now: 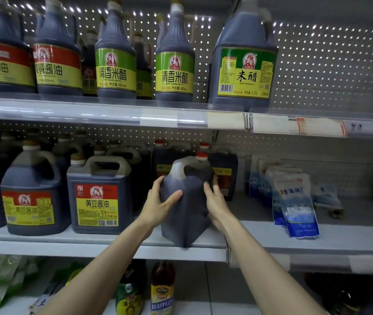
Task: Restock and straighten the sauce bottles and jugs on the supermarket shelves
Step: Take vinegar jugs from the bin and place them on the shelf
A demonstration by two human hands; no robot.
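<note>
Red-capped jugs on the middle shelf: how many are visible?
3. The held jug, between left hand and right hand at the shelf front; the back-left jug and back-right jug behind it. Others may be hidden.

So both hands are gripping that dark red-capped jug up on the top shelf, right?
Not quite. The head view shows the left hand and right hand gripping the dark red-capped jug on the middle shelf, not the top one.

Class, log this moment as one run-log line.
left hand: grips jug | right hand: grips jug | jug: upright, corner forward, middle shelf edge
</note>
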